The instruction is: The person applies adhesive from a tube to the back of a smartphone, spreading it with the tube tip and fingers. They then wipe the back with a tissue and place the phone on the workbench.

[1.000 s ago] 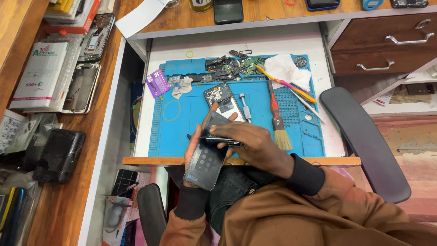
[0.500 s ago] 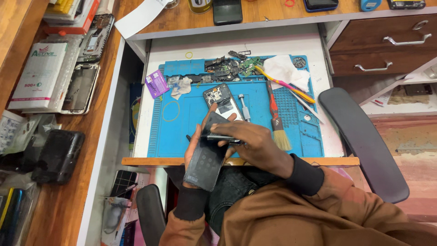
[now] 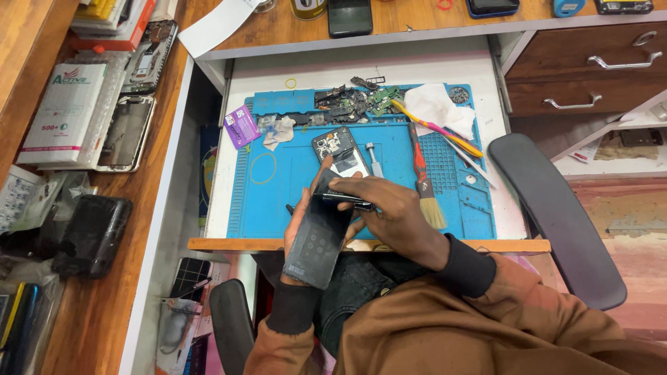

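Observation:
My left hand [image 3: 303, 208] holds a dark phone back panel [image 3: 318, 243] upright over the front edge of the blue work mat [image 3: 278, 201]. My right hand [image 3: 396, 215] grips a thin black tool [image 3: 347, 199] whose tip rests at the panel's top edge. Just beyond my hands an opened phone body [image 3: 338, 149] lies flat on the mat, with a small silver screwdriver [image 3: 374, 160] beside it. A red-handled brush [image 3: 424, 180] lies to the right of my right hand.
Loose circuit parts [image 3: 351, 103], a white cloth [image 3: 434, 103] and a pink-yellow toothbrush [image 3: 438, 130] crowd the mat's far edge. A purple card [image 3: 241, 126] lies at its left. Boxes and old phones [image 3: 90, 236] cover the left wooden counter. A black chair armrest [image 3: 556, 215] stands on the right.
The panel has tilted slightly in my left hand; both hands stay in the same place with the tool at the panel's top edge.

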